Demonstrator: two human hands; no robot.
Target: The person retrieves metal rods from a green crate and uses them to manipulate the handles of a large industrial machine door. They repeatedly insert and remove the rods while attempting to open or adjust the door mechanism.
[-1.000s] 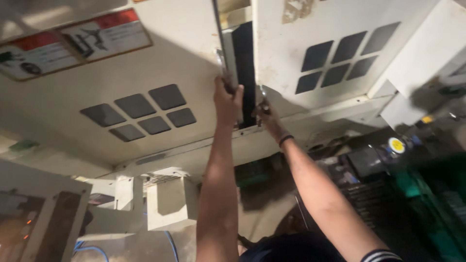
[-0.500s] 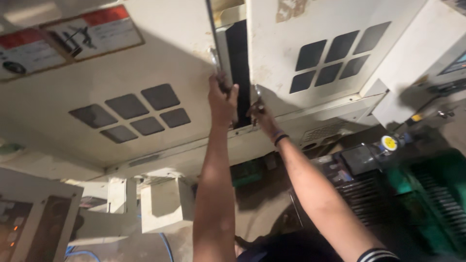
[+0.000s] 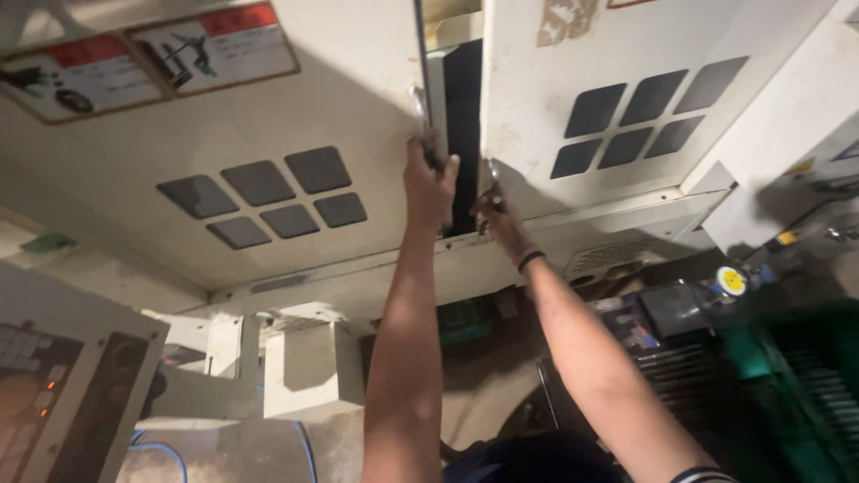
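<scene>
Two cream sliding doors stand almost shut, with a narrow dark gap [image 3: 463, 134] between them whose long axis runs from 12 to 6 o'clock. The left hand [image 3: 429, 183] grasps the edge of the left door [image 3: 268, 116], arm stretched straight toward 12. The right hand [image 3: 497, 219] closes on the handle [image 3: 493, 172] of the right door [image 3: 626, 54], forearm slanting from 4 o'clock.

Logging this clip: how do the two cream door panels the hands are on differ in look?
The left panel carries two warning labels with red headers; the right panel shows only a torn sticker patch. The left hand grips the left panel's edge, while the right hand sits lower at the right panel's bottom corner. Both are cream and have a cluster of dark square windows, with a dark gap between them.
</scene>
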